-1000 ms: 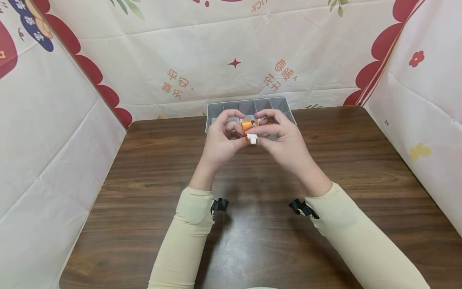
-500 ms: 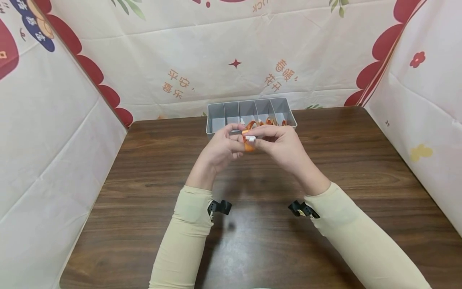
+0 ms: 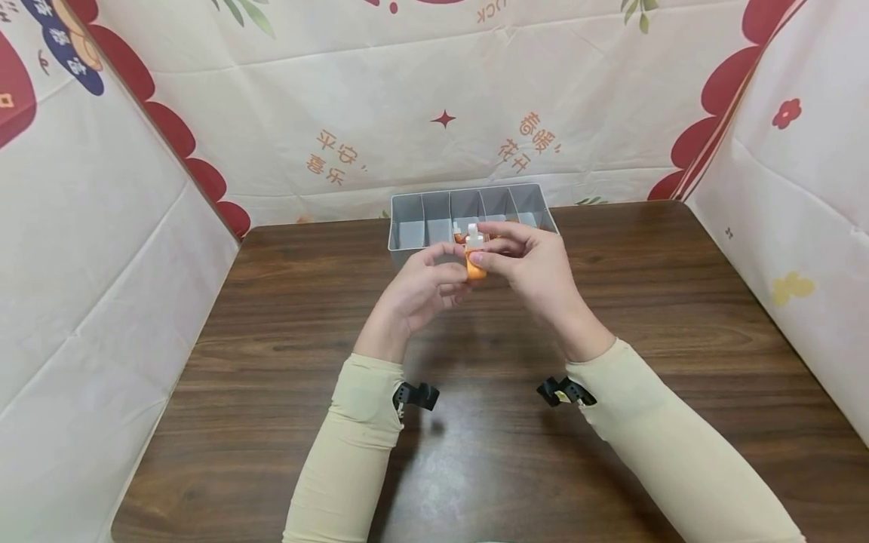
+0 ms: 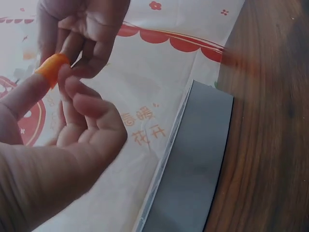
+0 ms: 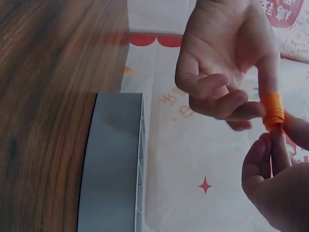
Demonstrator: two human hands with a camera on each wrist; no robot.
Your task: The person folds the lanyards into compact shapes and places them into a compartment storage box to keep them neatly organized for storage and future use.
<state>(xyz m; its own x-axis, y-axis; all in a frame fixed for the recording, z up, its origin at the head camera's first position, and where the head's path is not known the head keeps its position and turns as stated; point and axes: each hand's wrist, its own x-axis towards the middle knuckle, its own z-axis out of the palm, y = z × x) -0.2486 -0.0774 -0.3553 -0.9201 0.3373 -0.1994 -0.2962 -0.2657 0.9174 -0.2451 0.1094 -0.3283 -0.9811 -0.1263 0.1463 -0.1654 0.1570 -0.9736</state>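
Note:
Between my two hands is a small coiled orange strip (image 3: 475, 272) with a white plug-like end piece (image 3: 474, 235) pointing up, away from me. My left hand (image 3: 416, 298) pinches the coil from the left between thumb and fingers. From the right, my right hand (image 3: 539, 275) pinches the same coil, its thumb on the near side. In the left wrist view the orange coil (image 4: 53, 68) sits at the fingertips, and its white end is not clear. The right wrist view shows wound layers on the orange coil (image 5: 273, 112).
Behind the hands, a grey divided box (image 3: 408, 232) stands at the back of the wooden table (image 3: 292, 392). Small orange and white pieces (image 3: 458, 231) lie in it, partly hidden by the hands. A printed white cloth (image 3: 380, 98) hangs behind and along both sides.
The hands have come lower and nearer, uncovering more of the box. The orange strip has gone from a loose loop to a tighter coil, and its white end now points up.

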